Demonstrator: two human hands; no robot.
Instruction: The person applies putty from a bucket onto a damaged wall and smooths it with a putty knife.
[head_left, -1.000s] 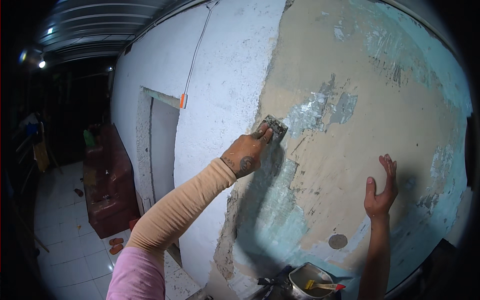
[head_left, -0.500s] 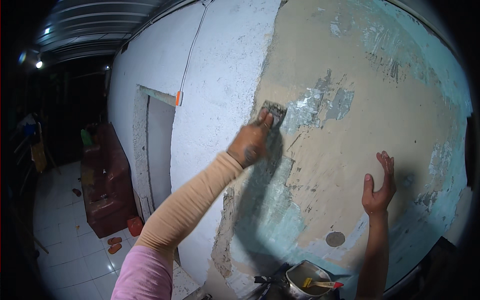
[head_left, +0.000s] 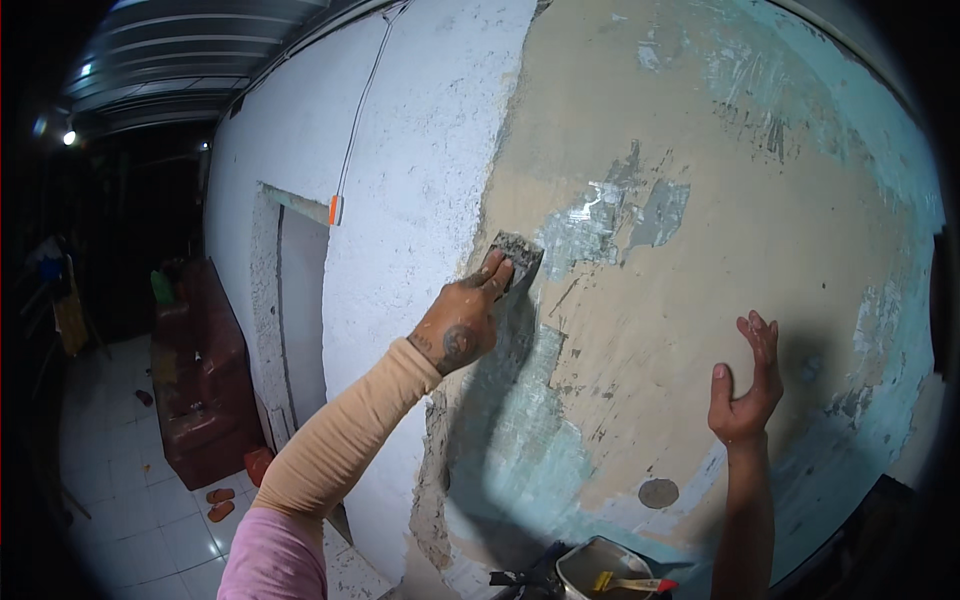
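My left hand (head_left: 460,312) grips a scraper (head_left: 518,250) with a dark, grit-covered flat blade. Fingers lie along the blade, which is against or just off the wall (head_left: 720,270), close to where bare beige plaster meets the white-painted part. To the right of the blade is a shiny grey-green patch (head_left: 585,225) of leftover coating. My right hand (head_left: 748,395) is raised before the beige plaster with fingers apart and nothing in it. Whether it touches the wall I cannot tell.
Below stands a container (head_left: 568,568) of greyish contents, with a paintbrush (head_left: 638,584) across it. At left are a doorway (head_left: 303,300), an orange-and-white switch box (head_left: 335,210), a dark red sofa (head_left: 205,400), a red container (head_left: 258,465) and orange sandals (head_left: 220,505) on the tiled floor.
The whole view has shifted a little. Against the wall, my left hand and the scraper have moved slightly down. My right hand keeps much the same open pose.
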